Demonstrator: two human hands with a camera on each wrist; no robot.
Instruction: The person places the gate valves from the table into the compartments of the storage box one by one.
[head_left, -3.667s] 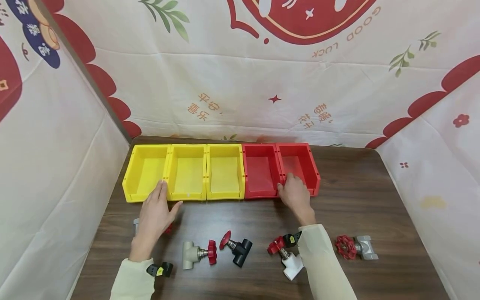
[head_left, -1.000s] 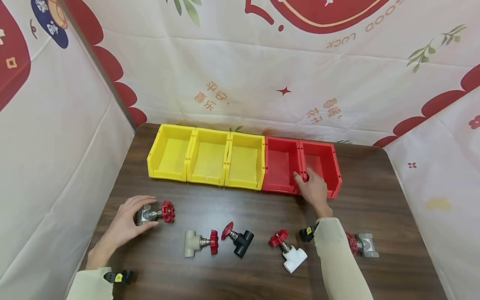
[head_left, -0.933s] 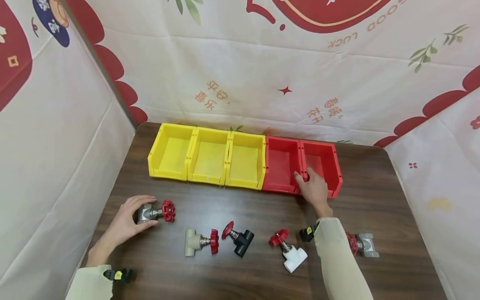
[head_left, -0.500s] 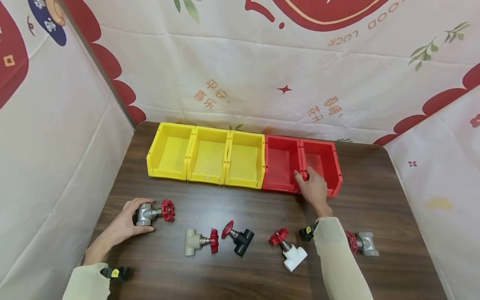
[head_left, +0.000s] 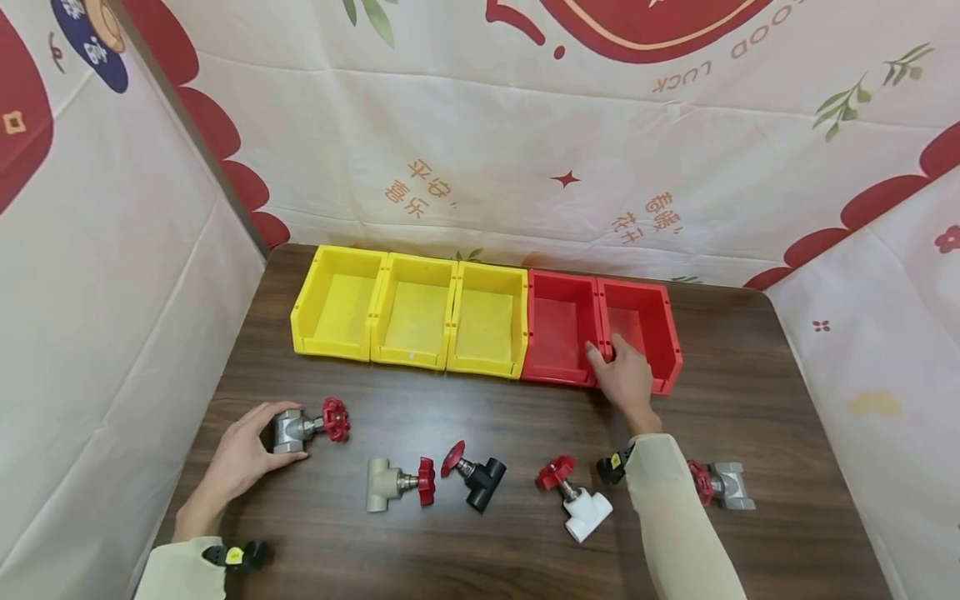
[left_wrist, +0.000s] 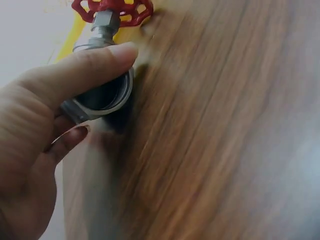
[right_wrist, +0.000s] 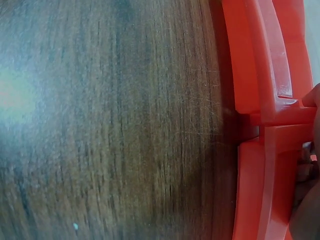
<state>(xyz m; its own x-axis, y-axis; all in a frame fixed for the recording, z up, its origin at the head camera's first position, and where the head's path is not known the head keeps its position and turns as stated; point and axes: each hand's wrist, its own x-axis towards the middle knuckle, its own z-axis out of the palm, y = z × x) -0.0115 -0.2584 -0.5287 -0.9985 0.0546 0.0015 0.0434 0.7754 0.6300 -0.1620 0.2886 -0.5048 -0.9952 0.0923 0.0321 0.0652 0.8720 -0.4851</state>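
Observation:
At the left of the table, my left hand (head_left: 238, 454) grips the silver body of a metal valve (head_left: 289, 430) between thumb and fingers; its red handwheel points right. The left wrist view shows the thumb across the valve's round opening (left_wrist: 107, 97). My right hand (head_left: 628, 379) pinches the adjoining walls between the two red bins (head_left: 562, 379), thumb in the left one and fingers in the right one. In the right wrist view the red bin edges (right_wrist: 272, 65) stand beside the hand (right_wrist: 307, 200), which is mostly cut off by the frame.
Three yellow bins (head_left: 408, 360) adjoin the red ones in a row along the back. In front lie a beige valve (head_left: 384, 483), a black valve (head_left: 483, 483) and a white valve (head_left: 588, 513). Another metal valve (head_left: 731, 486) lies right of my right forearm. Fabric walls (head_left: 450, 108) surround the table (head_left: 487, 567).
The left hand has left the yellow bins, moved down and left, and closed its fingers on the metal valve. The right hand stays at the red bins. The head view has shifted.

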